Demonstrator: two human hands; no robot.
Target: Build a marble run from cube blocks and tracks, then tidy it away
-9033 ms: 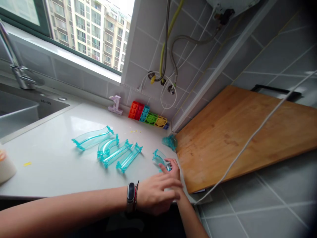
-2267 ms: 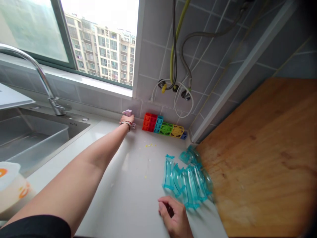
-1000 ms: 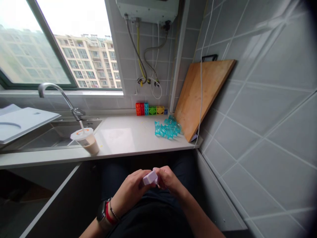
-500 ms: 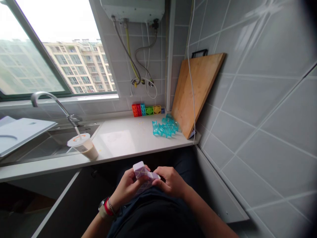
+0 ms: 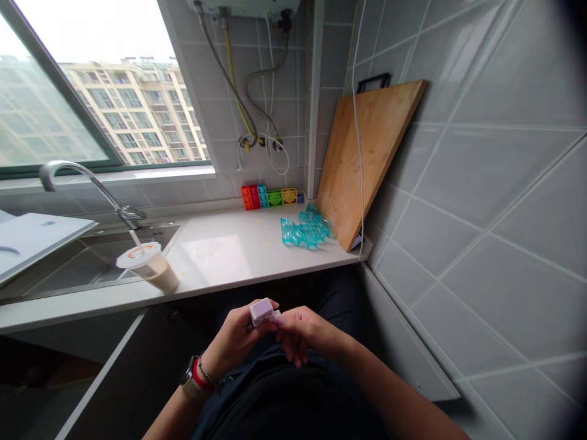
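Note:
My left hand (image 5: 241, 330) is closed around a lilac-and-white puzzle toy (image 5: 261, 310) made of angular block segments, just below the counter's front edge. One blocky end sticks up between the thumb and fingers; the lower part is hidden by my hands. My right hand (image 5: 309, 333) pinches the toy's right side with thumb and forefinger, while its other fingers hang loosely curled below. Above on the counter lie clear turquoise plastic pieces (image 5: 306, 229), and beyond them a row of coloured plastic blocks (image 5: 270, 197) stands against the wall.
A lidded drink cup (image 5: 151, 269) with a straw stands at the counter's front left, by the sink (image 5: 87, 263) and tap (image 5: 87, 174). A wooden board (image 5: 367, 159) leans in the right corner behind a hanging white cable. Open cabinet doors flank my legs.
My right hand has shifted slightly left along the toy, its lower fingers now dangling. Less of the toy shows. The view has tilted a little downward.

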